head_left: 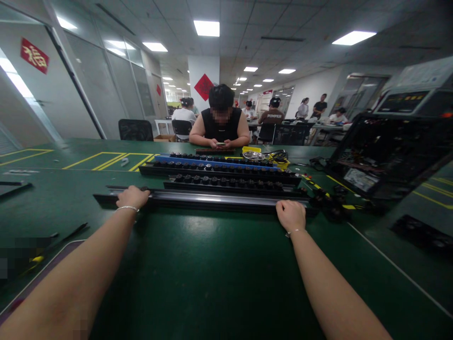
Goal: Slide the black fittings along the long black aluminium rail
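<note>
A long black channel rail (pixel 212 199) with a shiny inner face lies crosswise on the green table. My left hand (pixel 132 197) is closed on it near the left end, where a small dark piece (pixel 146 189) shows at the fingertips; I cannot make out its kind. Near the right end, my right hand (pixel 292 216) is closed over the rail's front edge, its fingers curled and partly hidden. Just behind stands another black rail with a row of small black wheels (pixel 226 181). Farther back are a blue strip (pixel 219 161) and more wheeled rails.
A person (pixel 220 120) sits opposite, holding a phone. At right stand a large open black casing (pixel 368 156) and loose black parts (pixel 334 203). A yellow tray (pixel 283 163) and a metal dish (pixel 254 155) sit behind the rails. Dark tools (pixel 71 232) lie at left.
</note>
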